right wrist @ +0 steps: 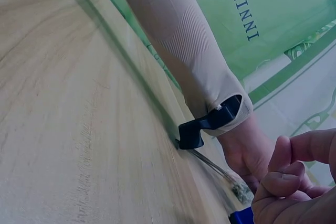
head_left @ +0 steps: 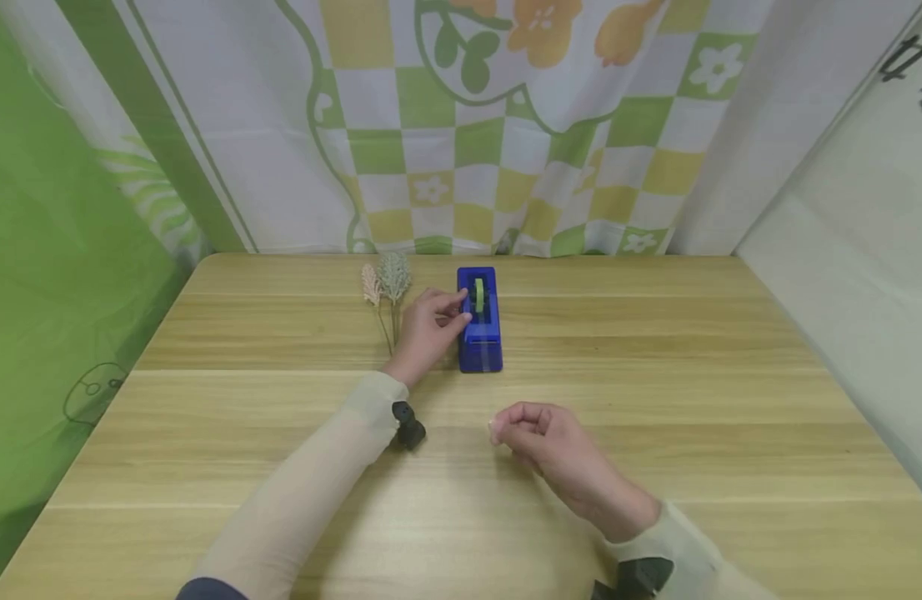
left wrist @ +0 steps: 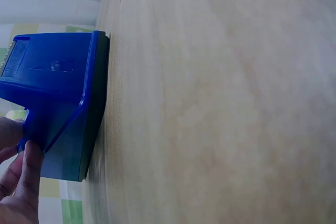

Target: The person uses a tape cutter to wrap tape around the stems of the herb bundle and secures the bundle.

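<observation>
A blue tape dispenser (head_left: 481, 354) with a yellow-green roll core (head_left: 479, 296) stands near the table's far edge. My left hand (head_left: 431, 325) holds it by its left side; in the left wrist view the fingers (left wrist: 32, 161) are at the blue side wall (left wrist: 63, 66). To the right and nearer, above the table, is my right hand (head_left: 562, 450), thumb and index finger pinched together. A tiny pale, see-through bit, which looks like a piece of clear tape (head_left: 492, 428), shows at its fingertips. In the right wrist view this hand (right wrist: 299, 187) hides most of the dispenser (right wrist: 242, 216).
Dried flower stems, one pink (head_left: 371, 285) and one grey-green (head_left: 394, 277), lie left of the dispenser, partly behind my left hand. The wooden table (head_left: 656, 375) ends at a patterned curtain (head_left: 498, 167). Black wrist cameras (head_left: 409, 427) sit on both forearms.
</observation>
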{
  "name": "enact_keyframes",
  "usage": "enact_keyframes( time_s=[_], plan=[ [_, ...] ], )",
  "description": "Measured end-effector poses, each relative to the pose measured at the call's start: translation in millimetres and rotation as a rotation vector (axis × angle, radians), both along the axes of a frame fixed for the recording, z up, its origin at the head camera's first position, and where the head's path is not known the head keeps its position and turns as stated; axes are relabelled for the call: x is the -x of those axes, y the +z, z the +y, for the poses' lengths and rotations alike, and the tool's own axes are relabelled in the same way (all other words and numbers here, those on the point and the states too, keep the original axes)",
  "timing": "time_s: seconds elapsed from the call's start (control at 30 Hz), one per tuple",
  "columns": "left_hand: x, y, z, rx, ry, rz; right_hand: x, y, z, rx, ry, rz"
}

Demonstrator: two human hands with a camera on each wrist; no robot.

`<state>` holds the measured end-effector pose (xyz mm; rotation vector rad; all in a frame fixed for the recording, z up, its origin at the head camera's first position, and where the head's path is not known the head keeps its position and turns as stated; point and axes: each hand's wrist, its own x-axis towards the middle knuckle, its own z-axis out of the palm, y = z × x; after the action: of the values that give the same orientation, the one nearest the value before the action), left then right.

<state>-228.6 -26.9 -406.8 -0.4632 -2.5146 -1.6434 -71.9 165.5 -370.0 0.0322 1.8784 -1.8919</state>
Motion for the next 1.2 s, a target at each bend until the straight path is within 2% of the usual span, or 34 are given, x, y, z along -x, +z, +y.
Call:
enact_keyframes(
  time_s=[0.37,1.0,1.1,1.2],
  plan=[
    [0.4,-1.7,0.4,0.010,0.005,-0.013,-7.3,-0.4,1,-0.006,-0.017,-0.005],
    [0.8,-1.6,0.1,0.022,0.007,0.010,-16.8,-2.9,1,0.038,-0.024,0.003],
    [0.3,1.8,-2.3,0.027,-0.014,0.033,-16.7,-2.8,1,0.041,-0.027,0.009],
    [-0.6,10.9,-9.2,0.023,-0.011,0.052,-16.5,-2.5,2,0.047,-0.028,0.010]
  ],
)
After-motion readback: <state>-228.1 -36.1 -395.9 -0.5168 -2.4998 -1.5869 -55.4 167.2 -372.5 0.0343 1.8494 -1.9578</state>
